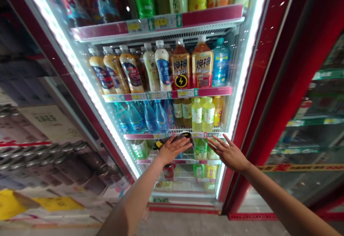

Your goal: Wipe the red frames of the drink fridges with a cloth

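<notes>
Black-and-yellow item (189,136) at my left hand (174,149), can't tell if gripped; my right hand (230,153) open, fingers spread, before fridge (259,64)'s right edge.

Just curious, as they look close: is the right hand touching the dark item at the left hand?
Apart. The head view shows a green bottle through the gap between right hand and dark item.

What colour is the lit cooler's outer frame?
The outer frame is red, in the head view.
</notes>
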### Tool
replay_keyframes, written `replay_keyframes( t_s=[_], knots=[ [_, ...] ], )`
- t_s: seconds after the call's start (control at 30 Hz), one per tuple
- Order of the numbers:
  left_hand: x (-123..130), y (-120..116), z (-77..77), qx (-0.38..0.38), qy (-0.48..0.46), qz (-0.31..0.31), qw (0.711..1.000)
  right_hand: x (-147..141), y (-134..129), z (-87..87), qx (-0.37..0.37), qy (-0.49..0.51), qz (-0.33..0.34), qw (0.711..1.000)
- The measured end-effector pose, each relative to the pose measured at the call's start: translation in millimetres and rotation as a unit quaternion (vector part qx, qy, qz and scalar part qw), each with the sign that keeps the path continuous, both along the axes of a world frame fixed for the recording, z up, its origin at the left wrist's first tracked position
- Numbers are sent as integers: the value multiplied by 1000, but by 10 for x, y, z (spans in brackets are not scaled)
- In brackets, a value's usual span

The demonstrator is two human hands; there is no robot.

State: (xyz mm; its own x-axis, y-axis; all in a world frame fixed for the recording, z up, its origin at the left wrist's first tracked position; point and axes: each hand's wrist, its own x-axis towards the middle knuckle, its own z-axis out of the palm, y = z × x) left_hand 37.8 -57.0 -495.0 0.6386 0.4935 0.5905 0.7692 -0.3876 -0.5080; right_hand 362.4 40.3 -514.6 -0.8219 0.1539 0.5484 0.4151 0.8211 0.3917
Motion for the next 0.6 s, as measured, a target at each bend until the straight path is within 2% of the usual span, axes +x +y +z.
replay_keyframes(
  t_s=[0.07, 0.1, 0.17, 0.23, 0.27, 0.33, 0.47, 0.53, 0.6],
  knots=[
    [-8, 30, 143, 4, -52, 54, 997, 59, 6, 16, -3, 4, -7, 1000],
    [66, 89, 252, 13, -87, 84, 993, 76, 3, 15, -5, 8, -11, 1000],
    [331, 258, 457, 36, -153, 126, 979, 81, -15, -16, -11, 15, -21, 1000],
    [625, 415, 545, 38, -183, 132, 973, 62, -40, -85, -19, 23, -37, 999],
    [730, 463, 530, 30, -176, 123, 976, 54, -50, -130, -24, 26, -43, 998],
    [790, 472, 404, -6, -118, 77, 990, 64, -58, -224, -35, 33, -49, 998],
    [471, 298, 121, -84, 29, -48, 995, 232, -26, -337, -49, 41, -60, 996],
    [374, 262, 128, -78, 29, -53, 995, 348, -6, -343, -51, 43, -76, 995],
    [468, 323, 240, -52, -13, -21, 998, 434, 4, -342, -56, 46, -87, 994]
  ],
)
